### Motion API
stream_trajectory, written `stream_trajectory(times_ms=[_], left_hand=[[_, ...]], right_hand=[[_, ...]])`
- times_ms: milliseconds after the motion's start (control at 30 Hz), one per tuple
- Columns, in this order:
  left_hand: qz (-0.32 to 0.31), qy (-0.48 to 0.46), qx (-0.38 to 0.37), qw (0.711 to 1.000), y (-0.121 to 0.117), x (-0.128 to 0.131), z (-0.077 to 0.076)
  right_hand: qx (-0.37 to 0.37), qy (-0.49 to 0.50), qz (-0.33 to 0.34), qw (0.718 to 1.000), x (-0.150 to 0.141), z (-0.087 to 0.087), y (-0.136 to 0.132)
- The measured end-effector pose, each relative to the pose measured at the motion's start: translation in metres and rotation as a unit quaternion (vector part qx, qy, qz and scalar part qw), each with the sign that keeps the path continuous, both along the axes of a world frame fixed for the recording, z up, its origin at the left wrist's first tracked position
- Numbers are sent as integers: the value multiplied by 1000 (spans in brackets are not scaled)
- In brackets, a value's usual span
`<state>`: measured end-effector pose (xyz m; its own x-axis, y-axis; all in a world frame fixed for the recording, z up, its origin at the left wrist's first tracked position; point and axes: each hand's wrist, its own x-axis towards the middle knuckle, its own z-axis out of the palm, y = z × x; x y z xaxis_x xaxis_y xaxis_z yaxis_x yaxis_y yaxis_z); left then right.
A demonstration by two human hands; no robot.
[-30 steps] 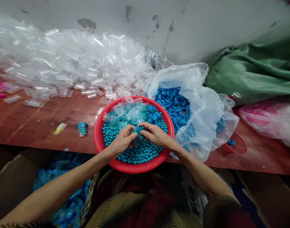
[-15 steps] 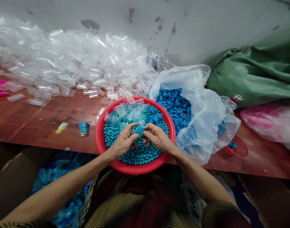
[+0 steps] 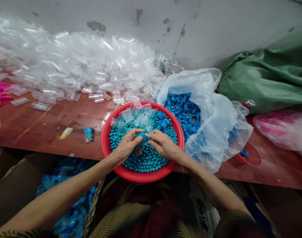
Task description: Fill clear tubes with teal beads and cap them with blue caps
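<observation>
Over the red basin (image 3: 105, 145) my left hand (image 3: 126, 143) is closed around a small plastic tube with a blue cap (image 3: 142, 137); its clear body is mostly hidden by the fingers. Thumb and forefinger of my right hand (image 3: 163, 143) pinch at the cap from the right side. Turquoise beads (image 3: 146, 163) fill the basin beneath both hands. Clear tubes (image 3: 127, 115) lie on the beads at the back, and several blue caps (image 3: 162, 122) sit at the right back.
A capped tube of beads (image 3: 88, 135) stands on the red-brown table (image 3: 49, 132). Clear tubes (image 3: 79, 66) are heaped along the wall. Right of the basin is a plastic bag (image 3: 215, 112) of blue caps, then a small red basket (image 3: 252, 157). A cardboard box (image 3: 19, 175) of blue pieces is below.
Both hands have shifted slightly left over the basin with the capped tube. The right fingers are now closer against its cap. The whole view has moved a little.
</observation>
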<state>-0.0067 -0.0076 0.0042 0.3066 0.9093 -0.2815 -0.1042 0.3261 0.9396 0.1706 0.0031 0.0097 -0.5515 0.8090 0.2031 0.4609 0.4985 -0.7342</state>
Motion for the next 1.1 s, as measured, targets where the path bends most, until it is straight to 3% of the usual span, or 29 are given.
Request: stream_trajectory(times_ms=[100, 167, 267, 367, 500, 733, 833, 967, 1100], left_hand=[[-47, -9, -7, 999, 0, -1, 2], [-57, -13, -5, 998, -1, 1, 3], [-39, 7, 26, 999, -3, 5, 1], [-4, 28, 48, 998, -8, 11, -1], [53, 21, 61, 997, -14, 14, -3], [9, 47, 120, 992, -14, 11, 1], [3, 24, 113, 993, -16, 14, 7], [39, -2, 92, 995, -20, 23, 11], [66, 30, 97, 993, -19, 29, 2]], right_hand=[[-141, 83, -43, 986, 11, 10, 13], [-178, 116, -88, 973, 11, 10, 15], [-96, 101, -111, 984, 1, 6, 9], [-8, 15, -66, 998, -11, 3, -3], [23, -117, -24, 993, -21, 4, -18], [104, -205, -69, 971, -25, 4, -32], [148, -226, -56, 961, -26, 4, -34], [153, -265, -45, 951, -26, 5, -33], [117, -268, -49, 955, -28, 0, -31]])
